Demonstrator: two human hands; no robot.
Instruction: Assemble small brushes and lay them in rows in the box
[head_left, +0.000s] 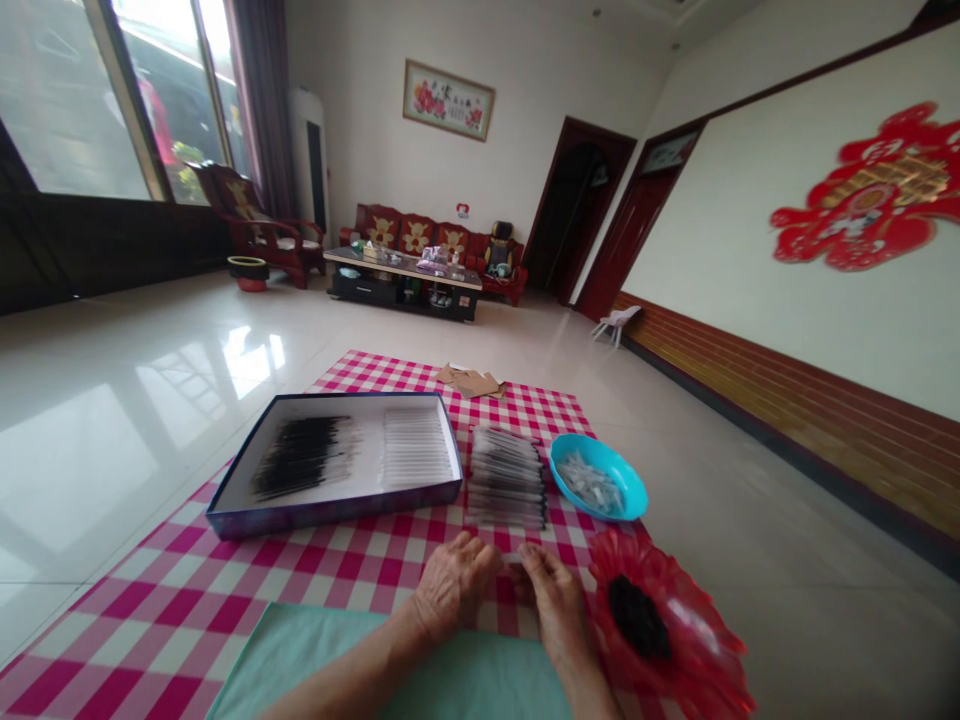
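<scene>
My left hand (pixel 452 590) and my right hand (pixel 555 600) rest close together on the red-and-white checked cloth (pixel 150 620), fingertips curled and nearly meeting. What, if anything, they pinch between them is too small to make out. Just beyond the fingers lies a stack of clear packets with thin dark sticks (pixel 506 478). A red flower-shaped dish (pixel 701 650) holding a pile of small dark pieces (pixel 637 615) sits right of my right hand. A blue bowl (pixel 628 480) with small clear pieces stands behind it.
A shallow blue-edged box (pixel 330 505) holds rows of dark and clear sticks, left of the stack. A light green mat (pixel 300 650) lies under my forearms. Cardboard scraps (pixel 471 380) lie at the cloth's far edge. Sofa, coffee table (pixel 405 272) and tiled floor beyond.
</scene>
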